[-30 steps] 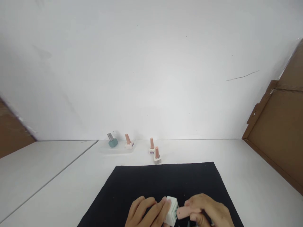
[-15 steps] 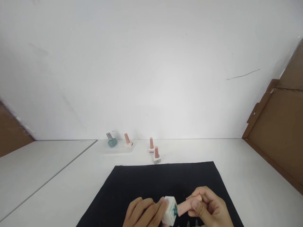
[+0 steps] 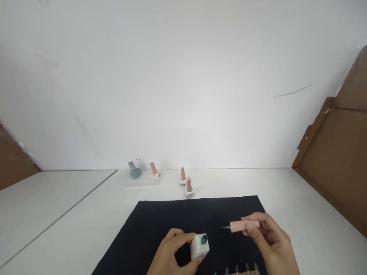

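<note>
A single head-worn camera looks forward and down from above the near edge of a white table [image 3: 286,198], facing a white wall [image 3: 183,84]. The hands sit close at the bottom edge; the wall fills the upper half.

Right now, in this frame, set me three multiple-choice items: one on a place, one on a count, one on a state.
1. Where is the white bottle in the left hand?
A. over the black mat
B. on the tray by the wall
C. on the brown board

2. How many pink-capped bottles stand by the wall?
A. one
B. three
C. five

3. What state is the held bottle in?
A. capped
B. open, its pink brush cap in the right hand
C. lying on its side

Answers: 1 A, it is held above the dark cloth. 2 B, three pink caps stand beyond the mat's far edge. 3 B, the brush cap is held apart from the bottle's bare neck.
</note>
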A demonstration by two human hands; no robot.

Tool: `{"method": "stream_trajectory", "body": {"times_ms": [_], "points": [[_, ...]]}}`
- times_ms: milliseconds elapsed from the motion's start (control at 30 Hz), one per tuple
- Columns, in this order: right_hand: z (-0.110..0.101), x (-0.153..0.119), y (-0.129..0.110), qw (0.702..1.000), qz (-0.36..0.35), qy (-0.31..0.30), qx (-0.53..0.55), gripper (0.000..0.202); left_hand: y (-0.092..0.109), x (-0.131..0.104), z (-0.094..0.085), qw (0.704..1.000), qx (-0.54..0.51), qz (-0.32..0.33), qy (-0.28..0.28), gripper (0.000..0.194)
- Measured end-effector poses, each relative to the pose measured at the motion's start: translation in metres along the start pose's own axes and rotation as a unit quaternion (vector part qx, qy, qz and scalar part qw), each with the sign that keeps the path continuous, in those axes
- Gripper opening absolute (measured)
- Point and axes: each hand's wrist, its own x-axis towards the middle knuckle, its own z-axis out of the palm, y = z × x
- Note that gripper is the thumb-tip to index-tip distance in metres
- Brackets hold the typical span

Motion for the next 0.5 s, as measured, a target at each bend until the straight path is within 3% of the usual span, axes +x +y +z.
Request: {"method": "stream_trajectory", "body": {"times_ms": [33,133,367,500], "points": [[-0.003,0.005,-0.002,0.997,0.053,0.001,0.051,0.026,-0.002,0.002,0.0,1.0,0.003,-0.024,-0.019,0.022],[-0.007,0.012,-0.003,0.986,0.122,-0.002,0.116,0.03,-0.009,0.007,0.004,0.998,0.011,-0.041,-0.041,0.023],[-0.009,0.009,-0.009,0.968,0.178,-0.012,0.177,0.026,-0.017,0.008,0.011,0.998,0.039,-0.024,-0.041,0.027],[-0.011,0.009,-0.015,0.969,0.172,-0.003,0.18,0.028,-0.013,0.01,0.004,0.997,0.058,-0.01,-0.047,0.028]]}}
